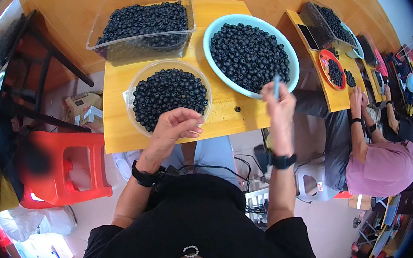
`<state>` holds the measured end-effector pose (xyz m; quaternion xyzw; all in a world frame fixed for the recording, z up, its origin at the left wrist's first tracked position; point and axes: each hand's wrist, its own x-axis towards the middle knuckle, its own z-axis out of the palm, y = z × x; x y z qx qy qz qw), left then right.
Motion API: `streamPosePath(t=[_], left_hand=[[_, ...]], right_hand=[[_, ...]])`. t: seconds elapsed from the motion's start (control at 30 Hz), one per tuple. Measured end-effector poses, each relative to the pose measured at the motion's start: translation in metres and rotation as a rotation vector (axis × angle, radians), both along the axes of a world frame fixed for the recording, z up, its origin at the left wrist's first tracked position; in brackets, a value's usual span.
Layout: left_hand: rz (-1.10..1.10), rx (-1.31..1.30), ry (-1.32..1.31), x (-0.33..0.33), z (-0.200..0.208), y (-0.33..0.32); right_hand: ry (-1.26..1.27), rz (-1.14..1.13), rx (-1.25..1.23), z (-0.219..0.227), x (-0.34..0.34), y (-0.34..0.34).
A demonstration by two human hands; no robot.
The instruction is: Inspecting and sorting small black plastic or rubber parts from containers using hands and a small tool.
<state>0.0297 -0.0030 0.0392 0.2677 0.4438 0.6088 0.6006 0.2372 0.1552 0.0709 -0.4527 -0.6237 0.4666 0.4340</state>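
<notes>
My right hand [281, 115] is closed around a slim light-blue stick-like tool [276, 87], held upright by the near right rim of a pale-blue basin [206, 51]. Dark round beads [249, 57] fill that basin. At the right edge of a clear round tub [208, 103], my left hand [178, 128] has its thumb and fingers pinched together; whatever may be between them is too small to make out. More black beads [169, 96] are heaped in the tub. One loose dark bead [237, 109] lies on the yellow table [223, 120] between my hands.
Behind the tub stands a clear rectangular bin [138, 58] of beads. A red stool [72, 169] is at left, near a cardboard box [83, 106]. To the right, a person in a pink shirt [384, 169] sits at another table [337, 96] with a red plate [323, 61]. Black cables [241, 164] hang below my table.
</notes>
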Motion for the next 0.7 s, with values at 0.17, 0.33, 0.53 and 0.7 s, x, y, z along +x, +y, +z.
streamPosePath(t=[0.17, 0.33, 0.53, 0.7], left_hand=[[0.155, -0.006, 0.113, -0.025, -0.007, -0.009], [0.309, -0.015, 0.229, -0.047, -0.012, -0.015], [0.277, -0.077, 0.522, -0.049, -0.022, -0.005], [0.188, 0.012, 1.067, -0.027, -0.036, 0.017]], right_hand=[[-0.171, -0.231, 0.268, -0.009, 0.031, 0.113], [-0.128, -0.178, 0.271, 0.002, 0.018, 0.092], [-0.157, -0.053, 0.248, -0.015, 0.005, 0.004], [-0.171, -0.028, 0.139, -0.038, -0.003, -0.043]])
